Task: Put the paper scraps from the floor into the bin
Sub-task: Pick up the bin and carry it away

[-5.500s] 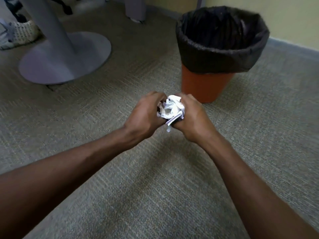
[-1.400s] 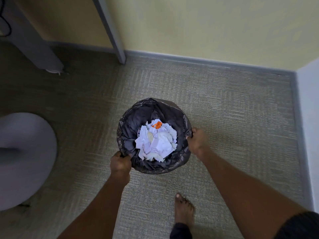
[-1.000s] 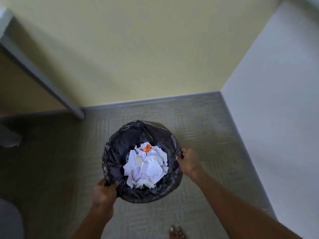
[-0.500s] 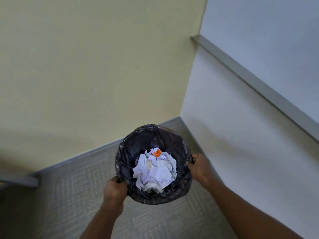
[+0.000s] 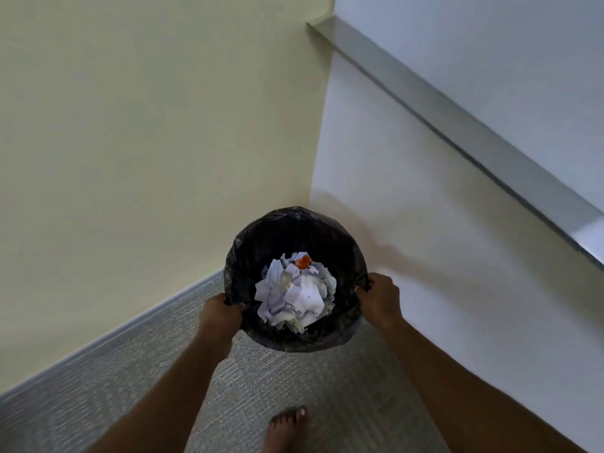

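I look straight down into the bin (image 5: pixel 258 237), lined with a black plastic bag. A heap of crumpled white paper scraps (image 5: pixel 295 297) fills its middle, with a small orange piece at the far side. My left hand (image 5: pixel 219 317) grips the bin's rim on the left. My right hand (image 5: pixel 379 299) grips the rim on the right. The bin is close to the corner where two walls meet. Its orange body is hidden under the liner.
A yellow wall (image 5: pixel 147 142) rises on the left and a white wall (image 5: pixel 425 207) with a grey rail (image 5: pixel 457 125) on the right. Grey carpet (image 5: pixel 98 387) lies below. My bare foot (image 5: pixel 287 426) stands just behind the bin.
Both hands have carried the bin farther into the corner between the two walls. Five seconds ago they held a wad of scraps in front of the bin.
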`<state>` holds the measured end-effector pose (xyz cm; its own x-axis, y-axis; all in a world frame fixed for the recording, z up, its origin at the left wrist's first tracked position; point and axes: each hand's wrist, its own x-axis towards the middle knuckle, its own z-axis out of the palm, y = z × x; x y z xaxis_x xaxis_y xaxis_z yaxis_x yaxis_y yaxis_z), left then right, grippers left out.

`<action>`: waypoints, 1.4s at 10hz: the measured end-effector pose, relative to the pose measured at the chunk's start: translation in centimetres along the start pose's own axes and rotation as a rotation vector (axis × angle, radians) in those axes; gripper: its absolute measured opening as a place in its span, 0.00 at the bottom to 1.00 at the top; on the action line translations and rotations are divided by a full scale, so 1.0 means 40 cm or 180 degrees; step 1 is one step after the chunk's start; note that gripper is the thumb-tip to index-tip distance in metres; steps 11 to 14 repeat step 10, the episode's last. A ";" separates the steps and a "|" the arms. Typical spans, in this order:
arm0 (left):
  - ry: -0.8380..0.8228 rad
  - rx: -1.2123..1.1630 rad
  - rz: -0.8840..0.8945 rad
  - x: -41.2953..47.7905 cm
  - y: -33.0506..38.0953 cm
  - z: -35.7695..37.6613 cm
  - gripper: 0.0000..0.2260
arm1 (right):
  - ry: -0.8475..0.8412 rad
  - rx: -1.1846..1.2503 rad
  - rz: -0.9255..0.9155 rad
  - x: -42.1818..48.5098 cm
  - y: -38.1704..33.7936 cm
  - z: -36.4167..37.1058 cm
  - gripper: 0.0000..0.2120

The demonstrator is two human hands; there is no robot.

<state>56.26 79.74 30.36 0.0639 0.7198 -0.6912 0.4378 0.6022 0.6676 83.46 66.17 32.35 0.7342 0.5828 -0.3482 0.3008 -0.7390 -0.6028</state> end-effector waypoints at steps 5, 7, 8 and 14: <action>-0.0075 0.0208 -0.0181 0.407 0.043 0.173 0.07 | 0.0004 0.0016 0.0533 0.337 0.108 0.235 0.07; -0.0074 0.0355 -0.0202 0.433 0.017 0.187 0.07 | -0.0026 0.0039 0.0604 0.348 0.145 0.270 0.06; -0.0085 0.0303 -0.0198 0.431 0.021 0.192 0.08 | -0.0032 0.0041 0.0623 0.355 0.152 0.273 0.06; -0.0171 0.0394 0.0108 0.384 0.030 0.186 0.04 | -0.0204 0.0420 0.0658 0.331 0.144 0.260 0.20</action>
